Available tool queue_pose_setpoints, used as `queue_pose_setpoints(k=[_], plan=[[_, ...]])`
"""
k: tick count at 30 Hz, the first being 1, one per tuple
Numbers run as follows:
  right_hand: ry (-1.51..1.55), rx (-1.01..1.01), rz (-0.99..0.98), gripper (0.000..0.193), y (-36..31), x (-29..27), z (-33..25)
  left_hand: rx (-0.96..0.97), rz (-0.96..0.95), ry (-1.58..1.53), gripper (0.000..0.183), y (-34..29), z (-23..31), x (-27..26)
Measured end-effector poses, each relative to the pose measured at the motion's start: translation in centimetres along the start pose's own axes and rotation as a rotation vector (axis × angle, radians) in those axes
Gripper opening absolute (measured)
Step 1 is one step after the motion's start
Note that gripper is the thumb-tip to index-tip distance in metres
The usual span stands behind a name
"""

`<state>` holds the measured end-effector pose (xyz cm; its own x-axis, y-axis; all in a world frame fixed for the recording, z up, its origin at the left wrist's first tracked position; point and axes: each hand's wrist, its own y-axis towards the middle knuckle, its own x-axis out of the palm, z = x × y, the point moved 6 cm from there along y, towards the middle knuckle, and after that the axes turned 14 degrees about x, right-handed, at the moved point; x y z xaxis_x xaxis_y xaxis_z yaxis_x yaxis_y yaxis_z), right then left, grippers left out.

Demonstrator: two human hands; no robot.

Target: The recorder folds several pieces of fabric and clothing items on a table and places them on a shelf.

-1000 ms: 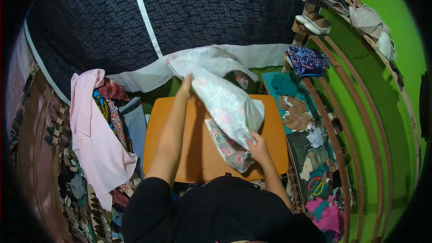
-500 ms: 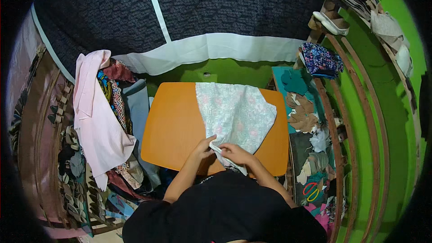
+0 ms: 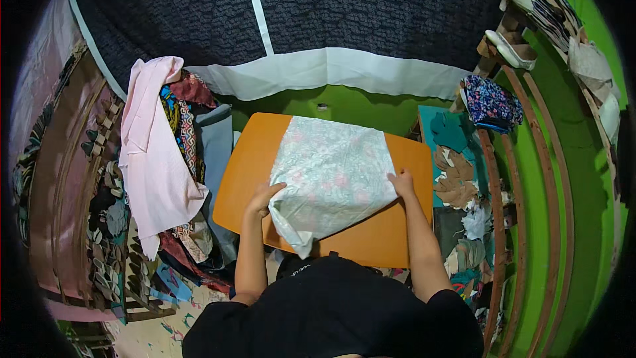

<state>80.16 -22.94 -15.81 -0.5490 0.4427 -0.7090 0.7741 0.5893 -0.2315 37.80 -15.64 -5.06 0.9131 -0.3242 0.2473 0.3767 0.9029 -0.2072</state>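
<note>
While the pale flowery cloth (image 3: 334, 169) lies over the middle of the orange table (image 3: 240, 182), the left hand (image 3: 266, 199) pinches its left side above the table's left part. The right hand (image 3: 403, 184) pinches its other side, near the table's right end. One corner droops by the table's near edge. Long pink cloth (image 3: 158, 166) hangs left of the table; brown scraps (image 3: 455, 179) lie right of it.

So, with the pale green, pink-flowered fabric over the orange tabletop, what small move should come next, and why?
Probably straighten the near-left corner of the pale green, pink-flowered fabric over the smooth orange tabletop. That corner looks folded and bunched, while the far part lies fairly flat. The left hand holds the left edge near it, the right hand the right edge, so both seem well placed.
</note>
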Motion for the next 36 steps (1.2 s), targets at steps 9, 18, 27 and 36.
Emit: queue_pose_setpoints(k=[9, 18, 27, 36], plan=[[0.601, 0.318, -0.992, 0.052, -9.3, 2.3, -4.9, -0.362, 0.076, 0.139, 0.054, -5.1, -6.5, -3.7], [0.389, 0.496, -1.190, 0.050, -12.5, 3.8, 3.5, 0.030, 0.287, 0.390, 0.035, -4.4, -5.7, -5.9], [1.272, 0.622, -0.769, 0.035, -15.4, 1.9, 5.6, 0.072, 0.113, 0.235, 0.039, -0.5, -4.7, -11.5], [1.412, 0.615, -0.861, 0.028, -20.4, 3.2, 4.2, -0.426, -0.368, 0.393, 0.056, -4.1, -1.4, -8.7]])
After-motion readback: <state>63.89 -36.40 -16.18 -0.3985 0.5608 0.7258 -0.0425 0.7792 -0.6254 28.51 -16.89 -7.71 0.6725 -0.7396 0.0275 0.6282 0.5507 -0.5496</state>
